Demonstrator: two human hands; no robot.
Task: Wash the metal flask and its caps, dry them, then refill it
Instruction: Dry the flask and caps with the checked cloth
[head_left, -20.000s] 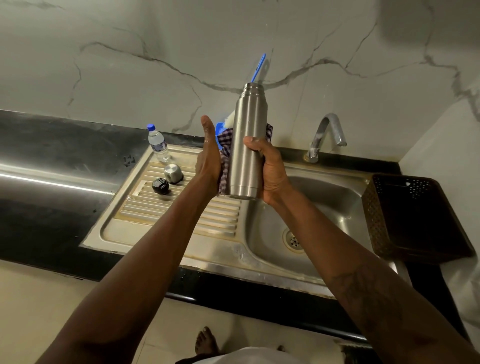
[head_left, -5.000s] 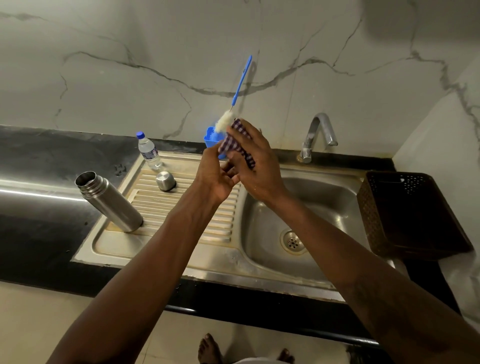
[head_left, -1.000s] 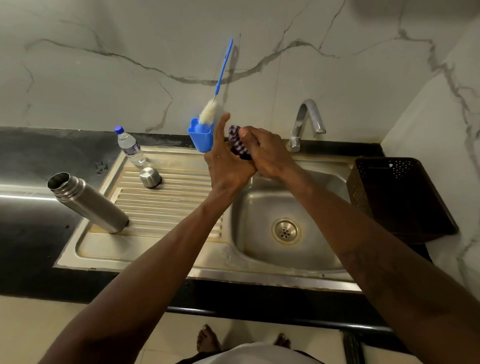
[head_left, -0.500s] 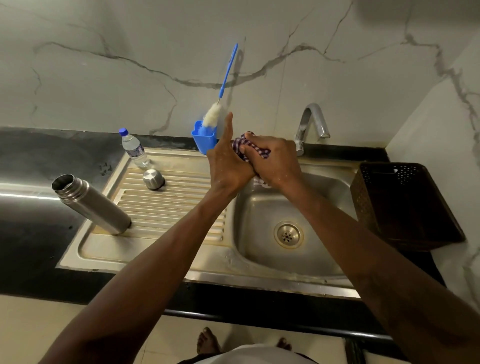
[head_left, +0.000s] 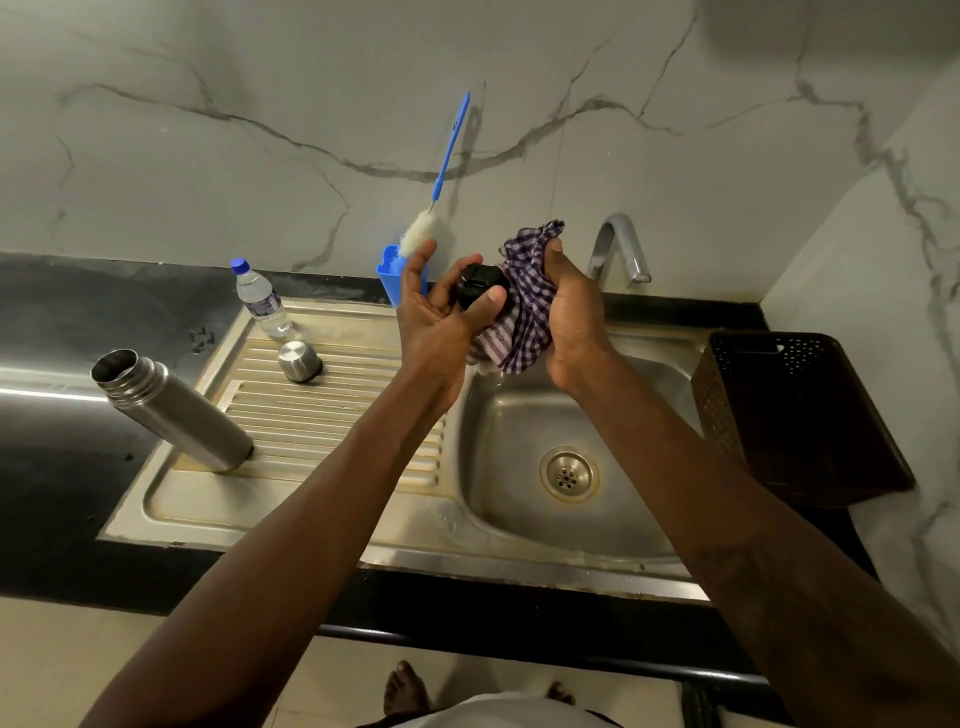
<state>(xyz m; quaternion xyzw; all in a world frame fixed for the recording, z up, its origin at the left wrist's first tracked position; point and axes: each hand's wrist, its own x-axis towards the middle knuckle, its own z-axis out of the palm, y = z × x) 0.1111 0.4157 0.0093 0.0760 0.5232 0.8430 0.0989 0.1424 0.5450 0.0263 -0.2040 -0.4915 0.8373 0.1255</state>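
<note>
Held the black inner cap (head_left: 475, 288) in the left hand (head_left: 441, 317), pinched between thumb and fingers above the near edge of the sink basin (head_left: 613, 519). Kept the checked cloth (head_left: 524, 312) bunched in the right hand (head_left: 571, 317), grip clenched around the fabric, cloth pressed against the cap's right side. So: cap to the left of the cloth, touching it, both raised over the bowl near the tap (head_left: 618, 249). Judged as the drying step, with the inner cap in hand. Left the metal flask (head_left: 171, 410) standing open-mouthed and tilted at the far left corner of the drainboard (head_left: 332, 421), its long axis leaning up and away to the left, mouth pointing up-left, base down on the steel beside the black desk (head_left: 57, 467). Left hand clearly nearer to it; reach would run leftward and down from the grip. Steel outer cap (head_left: 298, 361) resting on the ribs between flask and hands, nearer the left hand too. Small water bottle (head_left: 260, 299) just behind that cap, upright near the back rim. Bottle brush (head_left: 441, 176) propped in the blue cup (head_left: 397, 280) behind the left hand. Dark basket (head_left: 795, 415) well apart on the right.
</note>
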